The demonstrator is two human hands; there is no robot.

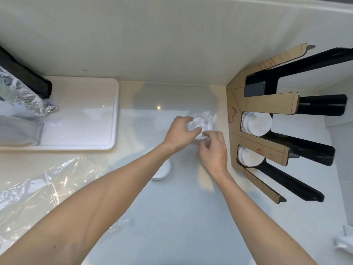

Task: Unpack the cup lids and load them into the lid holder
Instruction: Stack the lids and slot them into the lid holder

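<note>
Both hands meet over the middle of the counter [183, 217] on a stack of clear cup lids [200, 124]; the left hand [179, 133] wraps it from the near-left, thumb and fingers [188, 119] closed round the rim, apparently to steady it; the right hand [214, 150] comes in from the near side with its fingers [207, 133] pinched together at the stack's lower edge, probably to peel off a lid or straighten the pile for carrying. The stack stands just left of the lid holder [259, 104], a cardboard-faced rack with black channels against the right wall, so the transfer would be short; two of its slots already hold lids, the middle slot [257, 123] and the lower slot [250, 156], while the upper channels look empty.

A further white lid or small pile [162, 170] lies on the counter, half covered by the left forearm; how many it holds cannot be made out. The crumpled plastic wrap [44, 186] (presumably the lids' packaging) lies pushed aside at the lower left, out of the working area. A white tray [84, 115] sits at the back left with a foil-wrapped bundle [28, 100] whose bulk is cut off by the frame. The clear lids nearly vanish against the pale counter, so their count and exact edge are hard to read.
</note>
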